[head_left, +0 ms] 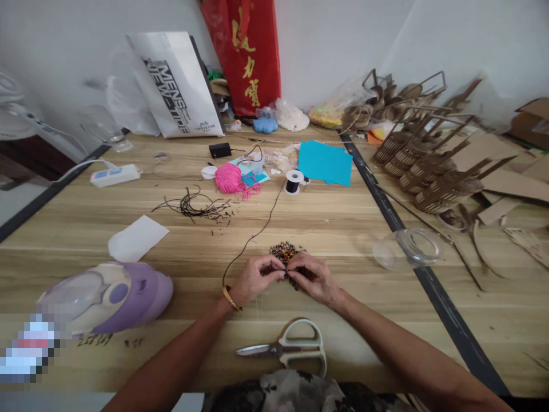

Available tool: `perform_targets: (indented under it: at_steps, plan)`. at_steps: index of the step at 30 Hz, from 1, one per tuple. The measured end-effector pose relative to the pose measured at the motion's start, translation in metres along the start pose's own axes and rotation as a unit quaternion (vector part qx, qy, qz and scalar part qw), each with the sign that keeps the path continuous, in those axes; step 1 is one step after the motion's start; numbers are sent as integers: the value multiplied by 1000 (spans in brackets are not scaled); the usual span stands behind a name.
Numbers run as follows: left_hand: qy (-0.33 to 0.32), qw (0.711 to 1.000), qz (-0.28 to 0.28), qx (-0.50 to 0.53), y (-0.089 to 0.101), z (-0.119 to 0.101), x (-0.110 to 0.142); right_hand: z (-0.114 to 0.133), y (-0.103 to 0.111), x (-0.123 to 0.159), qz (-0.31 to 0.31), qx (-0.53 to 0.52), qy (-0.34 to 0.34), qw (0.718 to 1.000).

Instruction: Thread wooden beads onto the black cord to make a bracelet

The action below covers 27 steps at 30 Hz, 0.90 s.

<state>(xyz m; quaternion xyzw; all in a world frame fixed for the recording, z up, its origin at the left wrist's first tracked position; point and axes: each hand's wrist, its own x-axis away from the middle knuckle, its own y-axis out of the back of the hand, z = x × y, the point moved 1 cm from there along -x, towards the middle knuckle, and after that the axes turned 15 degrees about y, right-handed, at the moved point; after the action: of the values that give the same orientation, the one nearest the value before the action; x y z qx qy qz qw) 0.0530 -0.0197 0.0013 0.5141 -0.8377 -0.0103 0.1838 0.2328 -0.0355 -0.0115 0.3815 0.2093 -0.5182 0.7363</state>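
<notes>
Fingertips meet at a small dark bead, with my left hand and my right hand both closed in a pinch on it. Whether a cord end is also between the fingers is too small to tell. Just behind and beneath the fingers lies a pile of multicoloured beads. Thin black cord runs from a white spool down to my left wrist, where the hand hides its course. Scissors with pale handles lie near the table edge below my hands, blades pointing left.
Left stand a purple-and-white device, white paper and a power strip. Black cord pieces, pink yarn and blue sheets lie farther back. Right are a clear plastic container and brown slatted baskets.
</notes>
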Motion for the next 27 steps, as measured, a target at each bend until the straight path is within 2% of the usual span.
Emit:
perform_targets:
  at_steps: [5,8,12,21,24,27]
  plan:
    - [-10,1000,-4,-13,1,-2,1,0,1,-1,9,0,-1,1000]
    - [-18,1000,-2,-6,3,-2,2,0,2,0,21,11,21,1000]
    - [-2,999,23,40,5,-1,2,1,2,1,37,26,48,998]
    - [27,989,69,125,6,-2,3,2,3,1,35,33,54,997]
    - [40,989,83,117,5,-1,3,2,3,1,39,38,49,997]
    - [49,993,69,79,3,1,2,2,3,2,36,41,50,997]
